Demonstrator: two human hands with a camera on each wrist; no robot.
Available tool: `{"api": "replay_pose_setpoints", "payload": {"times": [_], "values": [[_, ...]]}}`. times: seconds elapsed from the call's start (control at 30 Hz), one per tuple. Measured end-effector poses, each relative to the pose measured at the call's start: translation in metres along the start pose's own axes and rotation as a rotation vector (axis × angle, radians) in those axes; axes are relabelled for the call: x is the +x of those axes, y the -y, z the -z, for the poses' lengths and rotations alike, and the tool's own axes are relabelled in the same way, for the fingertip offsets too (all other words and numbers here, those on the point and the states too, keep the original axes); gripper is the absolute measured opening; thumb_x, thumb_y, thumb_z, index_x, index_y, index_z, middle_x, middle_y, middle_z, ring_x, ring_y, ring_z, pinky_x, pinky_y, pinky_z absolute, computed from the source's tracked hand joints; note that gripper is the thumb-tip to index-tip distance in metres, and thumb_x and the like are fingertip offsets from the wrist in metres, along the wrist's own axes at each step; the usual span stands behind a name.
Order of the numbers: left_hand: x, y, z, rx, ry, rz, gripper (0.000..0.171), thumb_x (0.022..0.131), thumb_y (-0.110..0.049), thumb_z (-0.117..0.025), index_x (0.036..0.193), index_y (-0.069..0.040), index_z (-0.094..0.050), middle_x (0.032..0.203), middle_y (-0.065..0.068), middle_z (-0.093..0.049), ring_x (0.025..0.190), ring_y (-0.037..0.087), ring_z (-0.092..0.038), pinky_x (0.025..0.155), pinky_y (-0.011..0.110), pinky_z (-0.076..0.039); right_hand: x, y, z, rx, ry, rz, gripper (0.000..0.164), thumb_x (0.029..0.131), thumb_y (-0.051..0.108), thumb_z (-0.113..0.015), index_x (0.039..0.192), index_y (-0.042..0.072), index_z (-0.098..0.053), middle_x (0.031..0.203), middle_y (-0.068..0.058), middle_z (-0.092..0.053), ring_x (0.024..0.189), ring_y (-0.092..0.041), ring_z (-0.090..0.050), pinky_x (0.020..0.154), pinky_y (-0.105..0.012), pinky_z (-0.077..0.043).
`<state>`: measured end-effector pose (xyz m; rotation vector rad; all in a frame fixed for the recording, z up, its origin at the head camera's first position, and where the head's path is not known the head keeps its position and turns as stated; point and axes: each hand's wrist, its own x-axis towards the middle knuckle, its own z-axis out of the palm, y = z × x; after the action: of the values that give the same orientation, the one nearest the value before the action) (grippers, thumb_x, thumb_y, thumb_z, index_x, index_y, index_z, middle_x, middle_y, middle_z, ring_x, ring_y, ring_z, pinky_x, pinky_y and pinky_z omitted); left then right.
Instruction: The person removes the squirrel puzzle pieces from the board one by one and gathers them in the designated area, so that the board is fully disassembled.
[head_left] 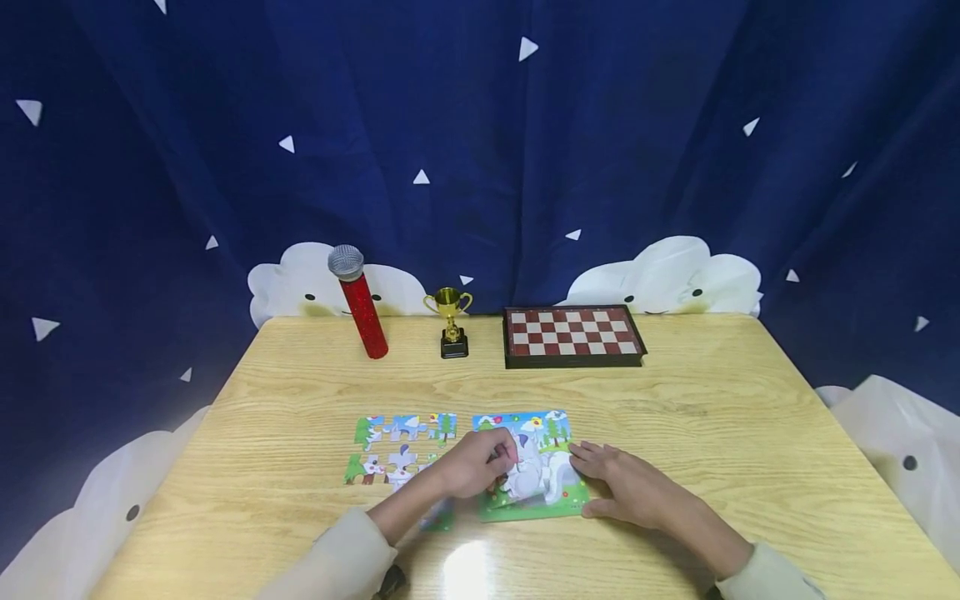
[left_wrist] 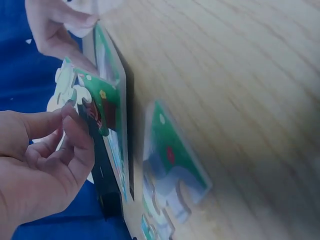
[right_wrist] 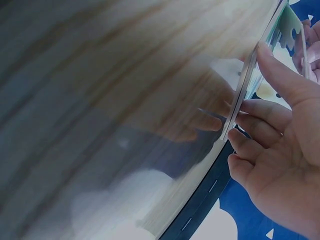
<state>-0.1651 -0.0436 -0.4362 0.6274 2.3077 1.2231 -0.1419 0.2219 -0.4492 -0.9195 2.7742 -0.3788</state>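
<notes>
My left hand (head_left: 477,463) pinches a jigsaw puzzle piece (left_wrist: 102,102) between thumb and fingertips. The piece is tilted above the puzzle board (head_left: 551,507), which shows a grey-and-white animal among trees and grass. At the board's right edge lies my right hand (head_left: 633,490), its fingers extended and its fingertips touching the rim; the right wrist view shows the thumb (right_wrist: 275,70) against the edge too. Left of the board, several loose puzzle pieces (head_left: 403,457) lie on the table, partly hidden by the left forearm. One loose green-edged piece (left_wrist: 172,150) shows close up in the left wrist view.
Along the back of the wooden table (head_left: 712,417) stand a red microphone (head_left: 363,312) with a silver head, a small gold trophy cup (head_left: 448,308) and a red-and-white chessboard box (head_left: 573,333). A dark blue curtain (head_left: 637,125) hangs behind the table.
</notes>
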Motion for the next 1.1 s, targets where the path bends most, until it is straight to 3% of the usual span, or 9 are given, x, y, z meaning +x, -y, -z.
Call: {"api": "replay_pose_setpoints", "payload": {"times": [0.13, 0.23, 0.47, 0.67, 0.87, 1.1], "values": [[-0.002, 0.002, 0.001, -0.042, 0.001, -0.006, 0.007, 0.096, -0.004, -0.049, 0.094, -0.004, -0.055, 0.083, 0.007, -0.058, 0.061, 0.017, -0.059, 0.058, 0.029, -0.054, -0.001, 0.000, 0.000, 0.004, -0.005, 0.000, 0.068, 0.079, 0.038, -0.072, 0.132, 0.000, -0.052, 0.142, -0.017, -0.047, 0.132, -0.036, -0.043, 0.106, -0.053, -0.035], [-0.001, 0.005, -0.002, -0.054, 0.010, -0.007, 0.007, 0.097, -0.005, -0.049, 0.093, -0.004, -0.055, 0.080, 0.008, -0.059, 0.060, 0.015, -0.059, 0.054, 0.025, -0.052, -0.001, 0.000, 0.000, 0.005, -0.002, -0.002, 0.068, 0.079, 0.038, -0.072, 0.132, 0.000, -0.052, 0.143, -0.016, -0.047, 0.133, -0.035, -0.043, 0.106, -0.052, -0.035], [0.003, 0.011, -0.011, -0.018, 0.009, -0.016, 0.007, 0.097, -0.005, -0.049, 0.093, -0.004, -0.055, 0.075, 0.008, -0.060, 0.058, 0.012, -0.056, 0.053, 0.018, -0.046, 0.000, -0.001, -0.001, 0.011, 0.005, -0.005, 0.068, 0.080, 0.039, -0.072, 0.133, 0.001, -0.051, 0.144, -0.015, -0.046, 0.133, -0.035, -0.042, 0.106, -0.053, -0.035], [0.001, 0.009, -0.009, -0.013, -0.009, -0.010, 0.007, 0.097, -0.007, -0.049, 0.094, -0.005, -0.055, 0.077, 0.007, -0.060, 0.062, 0.012, -0.056, 0.055, 0.019, -0.047, -0.001, -0.001, 0.000, 0.009, -0.002, 0.001, 0.069, 0.080, 0.039, -0.072, 0.133, 0.000, -0.052, 0.143, -0.016, -0.047, 0.133, -0.035, -0.043, 0.107, -0.053, -0.035], [-0.011, 0.012, 0.011, 0.003, -0.033, -0.031, 0.009, 0.098, -0.007, -0.048, 0.096, -0.003, -0.055, 0.086, 0.008, -0.059, 0.066, 0.018, -0.058, 0.054, 0.020, -0.044, 0.000, -0.001, -0.002, 0.005, -0.005, 0.004, 0.069, 0.080, 0.039, -0.071, 0.133, 0.001, -0.051, 0.143, -0.016, -0.047, 0.133, -0.034, -0.043, 0.106, -0.053, -0.036], [-0.036, 0.032, 0.043, 0.043, -0.084, -0.014, 0.010, 0.098, -0.007, -0.047, 0.095, -0.003, -0.055, 0.087, 0.008, -0.057, 0.072, 0.020, -0.056, 0.058, 0.022, -0.044, -0.001, -0.001, -0.001, 0.011, -0.016, 0.007, 0.068, 0.080, 0.039, -0.071, 0.133, 0.000, -0.052, 0.142, -0.018, -0.047, 0.131, -0.038, -0.043, 0.104, -0.053, -0.037]]}}
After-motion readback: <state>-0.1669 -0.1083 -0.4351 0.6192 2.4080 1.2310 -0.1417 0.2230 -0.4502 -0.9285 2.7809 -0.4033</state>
